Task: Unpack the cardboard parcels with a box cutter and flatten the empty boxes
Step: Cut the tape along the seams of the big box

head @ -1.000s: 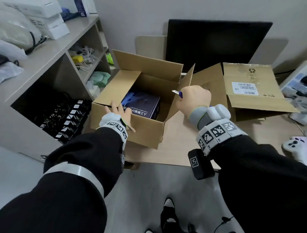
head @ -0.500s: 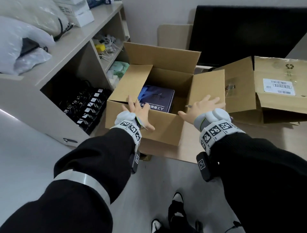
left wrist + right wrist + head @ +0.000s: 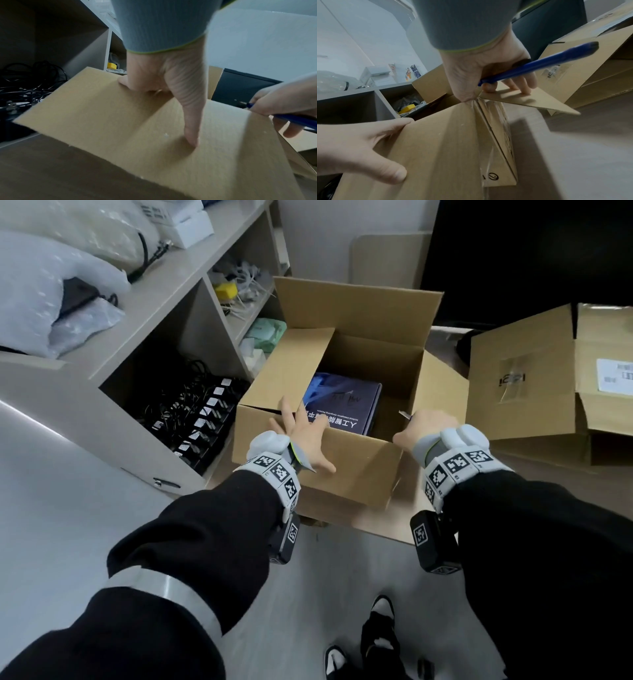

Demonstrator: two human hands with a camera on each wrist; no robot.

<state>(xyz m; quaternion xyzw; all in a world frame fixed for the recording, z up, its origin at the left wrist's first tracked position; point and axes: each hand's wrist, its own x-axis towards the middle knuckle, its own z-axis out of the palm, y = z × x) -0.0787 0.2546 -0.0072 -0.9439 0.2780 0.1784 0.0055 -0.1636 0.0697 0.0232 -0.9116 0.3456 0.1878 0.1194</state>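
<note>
An open cardboard box stands at the table's near edge with all flaps out, and a dark blue book lies inside. My left hand grips the box's near wall, thumb on the outer face and fingers over the rim. At the box's near right corner my right hand holds a blue box cutter, its blade tip pointing over the box. The free fingers of that hand touch the right flap. A second opened box with a shipping label lies to the right.
A shelf unit on the left holds black cables, plastic bags and small white boxes. A black monitor stands behind the boxes. The table runs to the right. My shoes are on the floor below.
The box's right flap went from upright to folded outward. My right hand came back from that flap to the near right corner. My left hand stayed on the near wall.
</note>
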